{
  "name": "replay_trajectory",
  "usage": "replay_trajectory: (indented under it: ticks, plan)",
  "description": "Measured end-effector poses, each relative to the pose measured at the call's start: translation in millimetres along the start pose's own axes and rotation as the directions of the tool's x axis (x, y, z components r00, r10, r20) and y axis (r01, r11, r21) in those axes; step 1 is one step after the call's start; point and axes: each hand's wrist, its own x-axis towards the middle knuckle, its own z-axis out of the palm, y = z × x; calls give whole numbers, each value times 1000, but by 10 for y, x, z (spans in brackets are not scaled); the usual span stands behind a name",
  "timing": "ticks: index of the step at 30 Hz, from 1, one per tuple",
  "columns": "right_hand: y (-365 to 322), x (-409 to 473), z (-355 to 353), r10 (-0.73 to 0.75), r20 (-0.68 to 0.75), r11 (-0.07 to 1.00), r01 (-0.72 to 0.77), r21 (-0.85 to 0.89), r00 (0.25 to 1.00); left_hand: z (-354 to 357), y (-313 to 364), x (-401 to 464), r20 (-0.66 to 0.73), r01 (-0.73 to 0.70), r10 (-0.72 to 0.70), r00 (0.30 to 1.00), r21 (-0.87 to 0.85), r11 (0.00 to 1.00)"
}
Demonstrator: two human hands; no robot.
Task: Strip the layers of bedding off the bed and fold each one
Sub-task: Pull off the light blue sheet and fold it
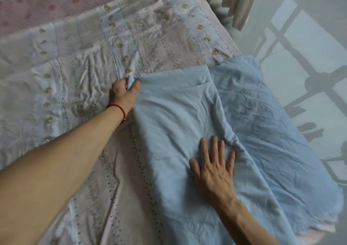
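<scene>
folded sheet (178, 117) on quilt (75, 61), right side | curtain (238, 0) behind bed

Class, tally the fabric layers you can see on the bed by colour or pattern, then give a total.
Plain blue sheet: 1
Pale bear-print cover: 1
Pink dotted sheet: 1
Total: 3

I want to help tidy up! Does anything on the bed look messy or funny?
Nothing is torn or spilled. The blue sheet is only half folded: the left hand pinches one corner, the right hand presses it flat, and its right part hangs crumpled off the bed's edge. The patterned sheet beneath is wrinkled.
</scene>
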Motion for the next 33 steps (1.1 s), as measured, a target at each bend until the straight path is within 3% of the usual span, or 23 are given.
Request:
replay_trajectory:
  ticks: [2,5,8,10,13,14,16,18,22,26,28,31,33]
  plan:
    - [-45,-27,-52,40,33,998,-38,-42,999,1,3,44,-2,28,-28,1000,31,999]
    - [-278,-223,-101,116,99,993,-115,-21,988,200,-426,256,121,243,-230,966,-106,964]
    - [-655,-786,41,40,56,999,-38,-36,998,473,-923,397,245,376,-321,915,-228,898]
    - [-779,-1111,251,35,71,996,-29,-85,997,333,-695,86,246,322,-275,929,-178,930]
    - [-799,-1378,421,96,7,986,-94,-135,995,49,-107,-349,192,50,-53,980,21,999]
    - [-816,-1427,381,111,2,984,-110,-142,994,-17,15,-407,225,-80,69,972,42,996]
    - [-886,-1529,208,121,141,990,-109,-87,983,-119,211,-419,316,-253,212,925,95,963]
    - [-832,-1660,-19,97,62,985,-87,-152,993,-247,433,-506,404,-349,248,880,199,916]
    - [-439,-1905,-810,-53,-128,969,20,-246,990,-576,1036,-783,380,-350,251,891,221,910]
    - [32,-2140,-1877,-153,-163,929,86,-359,975,-957,1644,-1171,361,-267,210,909,116,957]
    - [176,-2216,-2532,-91,-122,911,33,-410,988,-1157,1954,-1374,374,-257,216,902,61,965]
    - [367,-2251,-3461,-124,-260,889,-9,-458,958,-1564,2368,-1638,366,-269,266,892,-44,962]
    - [431,-2114,-4112,-19,-337,842,-166,-512,941,-1868,2586,-1734,355,-316,332,874,-103,943]
